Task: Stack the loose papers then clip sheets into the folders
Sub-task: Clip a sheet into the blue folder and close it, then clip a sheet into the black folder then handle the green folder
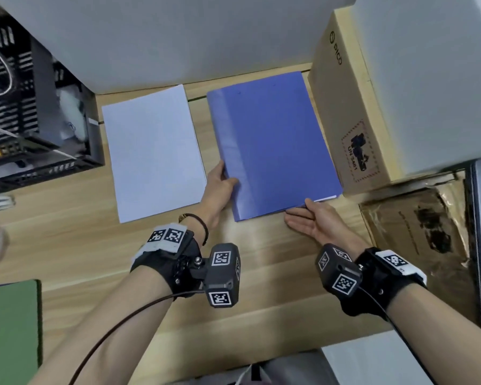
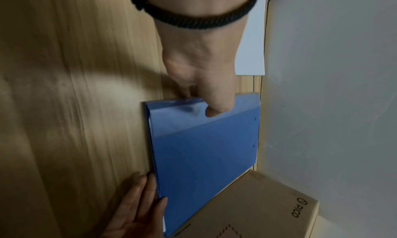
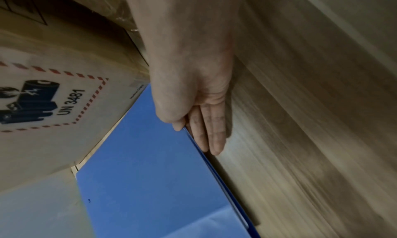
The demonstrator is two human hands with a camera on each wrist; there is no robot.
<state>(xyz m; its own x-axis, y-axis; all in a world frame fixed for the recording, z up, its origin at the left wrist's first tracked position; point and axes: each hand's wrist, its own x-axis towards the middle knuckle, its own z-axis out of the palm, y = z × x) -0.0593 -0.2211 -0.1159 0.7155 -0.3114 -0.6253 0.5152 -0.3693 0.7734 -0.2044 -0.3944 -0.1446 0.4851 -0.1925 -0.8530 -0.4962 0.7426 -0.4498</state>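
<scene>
A closed blue folder [image 1: 272, 145] lies flat on the wooden surface [image 1: 261, 301], its long axis running away from the person, its spine on the left and its far end by the wall. Its right edge sits just beside a cardboard box [image 1: 347, 112]. The left hand [image 1: 220, 184] has its grip clamped on the spine edge near the close end, thumb on top of the cover. The right hand [image 1: 314, 220] lies with fingers straight against the near short edge, thumb tip at the cover. A white paper stack [image 1: 150, 151] lies just left of the folder, parallel to it.
</scene>
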